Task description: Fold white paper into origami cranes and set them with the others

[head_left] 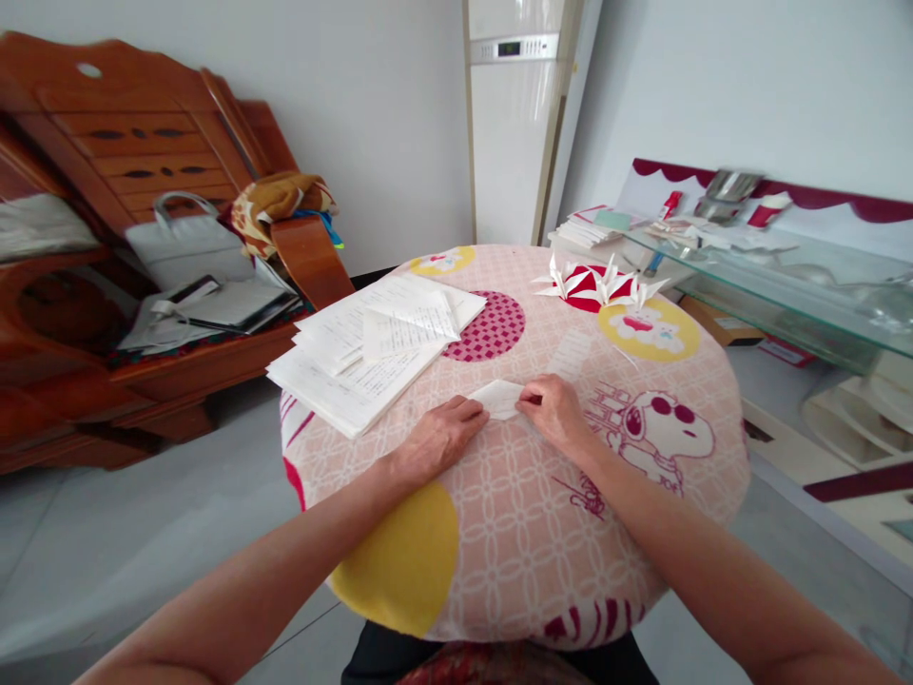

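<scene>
A small folded white paper (499,398) lies on the round table with a patterned cloth (528,533). My left hand (438,438) rests on the paper's left end, fingers curled and pressing down. My right hand (556,414) pinches the paper's right end between thumb and fingers. Both forearms reach in from the bottom of the view.
A stack of written paper sheets (371,357) lies at the table's left. Several folded white paper cranes (603,283) stand at the far side. A wooden bench (106,276) with a bag and papers is on the left, and a glass shelf (791,276) with items is on the right.
</scene>
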### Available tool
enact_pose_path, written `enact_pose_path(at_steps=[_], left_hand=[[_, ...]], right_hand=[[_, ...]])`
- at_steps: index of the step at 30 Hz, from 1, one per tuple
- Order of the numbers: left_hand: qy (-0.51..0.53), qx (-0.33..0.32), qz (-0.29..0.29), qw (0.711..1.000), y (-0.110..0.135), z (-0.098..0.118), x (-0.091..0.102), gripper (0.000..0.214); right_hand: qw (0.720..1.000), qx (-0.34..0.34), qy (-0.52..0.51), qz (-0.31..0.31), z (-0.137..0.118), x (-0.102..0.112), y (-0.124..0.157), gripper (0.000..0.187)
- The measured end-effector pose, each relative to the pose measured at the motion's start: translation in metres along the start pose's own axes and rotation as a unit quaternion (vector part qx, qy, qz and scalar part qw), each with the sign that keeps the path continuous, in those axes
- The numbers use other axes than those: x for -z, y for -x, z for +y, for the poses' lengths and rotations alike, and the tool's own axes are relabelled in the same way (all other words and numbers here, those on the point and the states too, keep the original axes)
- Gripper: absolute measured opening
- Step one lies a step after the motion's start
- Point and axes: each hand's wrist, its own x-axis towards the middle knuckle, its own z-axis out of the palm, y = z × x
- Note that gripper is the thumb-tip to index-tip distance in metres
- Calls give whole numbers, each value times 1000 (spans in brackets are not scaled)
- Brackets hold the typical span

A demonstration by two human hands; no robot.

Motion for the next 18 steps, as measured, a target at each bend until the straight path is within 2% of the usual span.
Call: enact_pose_path(at_steps=[3,6,8,11,12,15,18], left_hand=[[74,30,86,993,-4,-3,5,27],[116,79,148,979,-26,-7,9,26],[114,86,130,981,-47,-11,8,28],[109,100,25,989,-74,-17,3,25],[110,110,7,988,-80,-19,1,23],[146,148,-15,978,-85,-24,-2,15],[224,180,7,958,-80,-25,-2,11]], right_hand=[[1000,-3,-9,-1,0,-1,0,16],[1000,-6,-9,-4,1,-1,-1,16],[1000,-7,-5,-2,1,-1,0,15],[1000,-2,-1,7,2,-1,1,15],[1000,0,2,10,2,-1,2,15],[1000,2,13,16,2,0,3,16],[999,-11,19,26,0,2,3,18]])
